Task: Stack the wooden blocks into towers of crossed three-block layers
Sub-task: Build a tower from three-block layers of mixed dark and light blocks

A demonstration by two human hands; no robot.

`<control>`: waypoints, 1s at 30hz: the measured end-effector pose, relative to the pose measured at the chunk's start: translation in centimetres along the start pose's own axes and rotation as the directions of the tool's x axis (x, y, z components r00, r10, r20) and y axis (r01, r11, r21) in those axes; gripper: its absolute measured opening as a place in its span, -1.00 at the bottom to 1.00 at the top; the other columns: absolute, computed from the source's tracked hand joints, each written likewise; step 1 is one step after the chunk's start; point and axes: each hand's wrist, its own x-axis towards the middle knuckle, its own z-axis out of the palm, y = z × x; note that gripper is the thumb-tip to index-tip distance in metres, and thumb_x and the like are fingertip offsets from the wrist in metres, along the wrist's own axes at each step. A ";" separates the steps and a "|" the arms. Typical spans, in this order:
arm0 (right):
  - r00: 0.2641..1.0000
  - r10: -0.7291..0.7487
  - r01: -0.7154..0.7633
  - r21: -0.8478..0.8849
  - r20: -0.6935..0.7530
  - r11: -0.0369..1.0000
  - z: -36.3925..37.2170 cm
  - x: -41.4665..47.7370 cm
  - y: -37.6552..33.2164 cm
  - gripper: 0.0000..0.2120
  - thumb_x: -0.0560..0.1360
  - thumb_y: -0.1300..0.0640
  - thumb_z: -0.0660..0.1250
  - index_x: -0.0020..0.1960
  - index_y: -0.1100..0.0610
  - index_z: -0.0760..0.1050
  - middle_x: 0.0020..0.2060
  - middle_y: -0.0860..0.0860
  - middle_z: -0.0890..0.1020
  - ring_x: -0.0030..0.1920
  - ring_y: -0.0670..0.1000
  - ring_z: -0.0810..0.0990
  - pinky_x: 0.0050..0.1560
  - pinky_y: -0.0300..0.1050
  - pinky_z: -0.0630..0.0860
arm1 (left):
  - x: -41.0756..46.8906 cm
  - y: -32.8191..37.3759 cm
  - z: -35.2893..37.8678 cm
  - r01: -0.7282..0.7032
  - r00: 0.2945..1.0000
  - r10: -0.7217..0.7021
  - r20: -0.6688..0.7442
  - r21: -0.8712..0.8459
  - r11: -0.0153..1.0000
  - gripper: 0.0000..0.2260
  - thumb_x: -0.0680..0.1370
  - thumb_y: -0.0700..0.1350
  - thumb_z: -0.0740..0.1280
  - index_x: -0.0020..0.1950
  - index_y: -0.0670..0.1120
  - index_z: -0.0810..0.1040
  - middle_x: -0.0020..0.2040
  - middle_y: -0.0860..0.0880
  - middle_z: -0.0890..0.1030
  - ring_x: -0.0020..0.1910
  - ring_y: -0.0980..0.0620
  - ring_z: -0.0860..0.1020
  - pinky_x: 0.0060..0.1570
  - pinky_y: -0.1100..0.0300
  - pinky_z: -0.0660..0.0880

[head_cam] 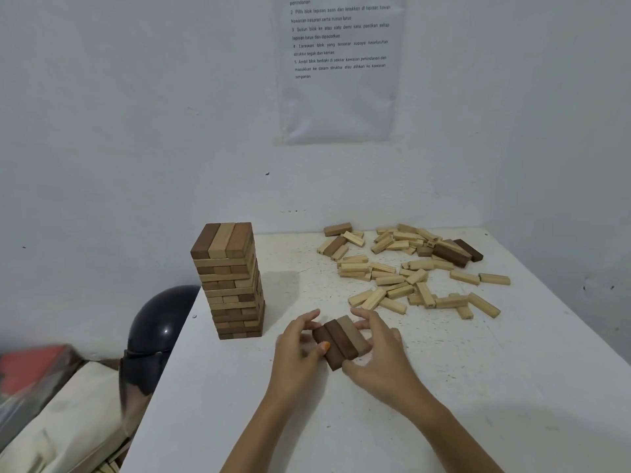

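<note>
Our left hand (299, 351) and right hand (377, 353) pinch a flat layer of three brown blocks (341, 341), two dark, one paler, on the white table (495, 377) near the tall tower (232, 285).

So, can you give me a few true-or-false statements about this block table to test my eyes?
1. A tall tower stands near the left edge of the table. True.
2. The row at the front has four blocks. False: three blocks lie side by side.
3. Only the left hand holds that row. False: the right hand grips it too.
4. Loose blocks lie scattered over the far right of the table. True.
5. The tower's top layer is all one colour. False: a pale block sits between two darker ones.
</note>
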 end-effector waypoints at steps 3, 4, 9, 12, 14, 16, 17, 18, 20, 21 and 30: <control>0.994 -0.082 0.091 -0.131 0.069 0.987 -0.1 -0.3 -0.2 -0.23 0.39 0.02 0.44 0.44 -0.17 0.08 0.17 -0.21 0.34 0.20 -0.09 0.21 0.05 -0.34 0.26 | -0.2 -0.4 0.3 -0.020 0.998 0.022 -0.051 0.027 0.999 -0.57 0.47 -0.29 0.41 0.20 0.15 0.49 0.04 0.13 0.52 0.14 0.15 0.39 0.06 0.37 0.35; 0.992 -0.103 0.112 -0.146 0.069 0.983 -0.2 -0.2 -0.2 -0.24 0.38 0.03 0.43 0.44 -0.17 0.08 0.16 -0.21 0.34 0.19 -0.09 0.20 0.05 -0.33 0.27 | -0.3 -0.6 0.4 -0.016 0.998 0.016 -0.057 0.005 1.000 -0.58 0.46 -0.28 0.43 0.19 0.14 0.51 0.03 0.10 0.53 0.10 0.11 0.43 0.06 0.27 0.41; 0.977 -0.128 0.150 -0.123 0.169 0.981 -1.2 1.2 0.2 -0.25 0.35 0.17 0.35 0.42 -0.23 0.15 0.18 -0.28 0.36 0.26 -0.15 0.24 0.31 -0.13 0.31 | -1.1 -0.4 0.4 -0.031 0.999 0.035 -0.038 0.088 0.996 -0.62 0.48 -0.08 0.43 0.24 0.16 0.44 0.13 0.17 0.45 0.20 0.17 0.34 0.14 0.24 0.36; 0.964 -0.165 0.193 -0.123 0.209 0.973 -1.9 1.4 0.9 -0.30 0.45 0.19 0.34 0.46 -0.20 0.15 0.31 -0.29 0.28 0.35 -0.23 0.18 0.45 -0.07 0.16 | -1.9 -0.5 0.4 -0.117 0.993 0.103 0.057 0.446 0.887 -0.41 0.50 0.24 0.14 0.50 0.11 0.19 0.43 0.25 0.19 0.43 0.26 -0.02 0.35 0.23 -0.05; 0.969 -0.177 0.212 -0.207 0.173 0.955 -2.0 1.3 1.7 -0.31 0.50 0.12 0.33 0.52 -0.10 0.07 0.46 -0.23 0.15 0.46 -0.23 0.02 0.53 -0.07 0.01 | -2.0 -1.0 0.4 -0.115 0.992 0.055 0.118 0.595 0.796 -0.32 0.50 0.20 0.02 0.59 0.03 -0.07 0.56 0.18 -0.08 0.48 0.28 -0.30 0.38 0.22 -0.29; 0.981 -0.145 0.185 -0.376 0.131 0.908 -1.9 0.9 2.4 -0.31 0.55 -0.06 0.21 0.57 0.00 -0.04 0.55 -0.14 -0.03 0.52 -0.16 -0.17 0.50 -0.17 -0.19 | -2.0 -1.2 0.7 -0.106 0.991 0.028 0.129 0.649 0.753 -0.32 0.56 0.13 0.02 0.58 -0.02 -0.21 0.56 0.12 -0.28 0.46 0.23 -0.42 0.41 0.17 -0.41; 0.983 -0.137 0.179 -0.488 0.120 0.854 -1.8 0.7 2.8 -0.30 0.55 -0.16 0.08 0.58 0.03 -0.09 0.56 -0.09 -0.12 0.53 -0.11 -0.26 0.49 -0.18 -0.26 | -1.9 -1.1 1.0 -0.111 0.992 0.037 0.124 0.673 0.731 -0.32 0.56 0.14 -0.01 0.58 -0.04 -0.24 0.55 0.09 -0.32 0.46 0.21 -0.43 0.38 0.18 -0.47; 0.983 -0.146 0.181 -0.589 0.108 0.788 -1.6 0.6 3.1 -0.27 0.51 -0.23 -0.05 0.58 0.07 -0.10 0.56 -0.03 -0.17 0.52 -0.06 -0.32 0.50 -0.14 -0.31 | -1.8 -1.1 1.2 -0.119 0.992 0.050 0.119 0.695 0.709 -0.30 0.52 0.17 -0.07 0.57 -0.05 -0.26 0.54 0.07 -0.34 0.46 0.20 -0.44 0.32 0.21 -0.52; 0.981 -0.165 0.187 -0.707 0.100 0.682 -1.0 0.4 3.8 -0.25 0.50 -0.22 -0.08 0.55 0.21 0.05 0.56 0.11 -0.02 0.54 0.05 -0.22 0.49 0.04 -0.22 | -1.6 -1.0 1.6 -0.122 0.992 0.066 0.106 0.717 0.687 -0.22 0.39 0.22 -0.24 0.57 -0.05 -0.27 0.54 0.06 -0.35 0.46 0.19 -0.44 0.23 0.27 -0.60; 0.982 -0.161 0.182 -0.732 0.100 0.656 -0.7 0.4 4.1 -0.29 0.52 -0.18 -0.02 0.52 0.25 0.16 0.54 0.15 0.10 0.54 0.10 -0.11 0.45 0.12 -0.12 | -1.5 -1.1 1.7 -0.121 0.992 0.064 0.106 0.726 0.676 -0.20 0.35 0.22 -0.28 0.56 -0.05 -0.28 0.54 0.05 -0.35 0.46 0.18 -0.44 0.21 0.29 -0.62; 0.974 -0.196 0.209 -0.770 0.111 0.603 0.0 0.5 4.7 -0.36 0.53 -0.08 0.03 0.49 0.29 0.24 0.51 0.16 0.23 0.53 0.13 0.05 0.40 0.20 0.00 | -1.5 -0.9 1.7 -0.115 0.992 0.036 0.123 0.730 0.674 -0.22 0.37 0.22 -0.27 0.56 -0.03 -0.29 0.55 0.09 -0.33 0.47 0.16 -0.44 0.38 0.16 -0.45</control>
